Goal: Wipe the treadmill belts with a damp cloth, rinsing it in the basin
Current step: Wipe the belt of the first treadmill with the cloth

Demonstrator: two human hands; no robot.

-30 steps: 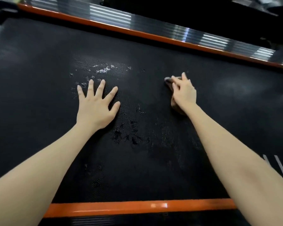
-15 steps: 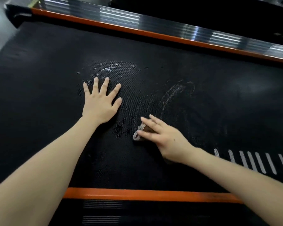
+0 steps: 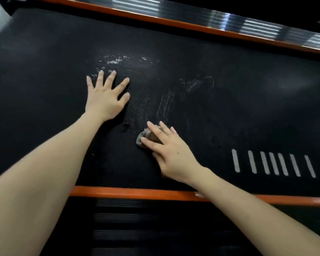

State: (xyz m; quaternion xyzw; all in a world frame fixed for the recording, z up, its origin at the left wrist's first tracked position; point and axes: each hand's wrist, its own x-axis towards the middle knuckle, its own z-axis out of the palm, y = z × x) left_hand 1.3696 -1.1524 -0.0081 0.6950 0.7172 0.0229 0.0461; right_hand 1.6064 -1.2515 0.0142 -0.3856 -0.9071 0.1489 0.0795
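Gym (or home fitness room): black treadmill belt (image 3: 229, 108), orange side rails (image 3: 137, 193).

Left hand (image 3: 104, 99) flat and splayed; right hand (image 3: 171, 154) palm-down, straight-fingered, nearer the body.

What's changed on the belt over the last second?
The right hand swept the cloth from the far middle of the belt toward the near orange edge, leaving a pale curved streak. It presses the cloth with straight fingers throughout. The left hand stayed flat on the belt, fingers spread.
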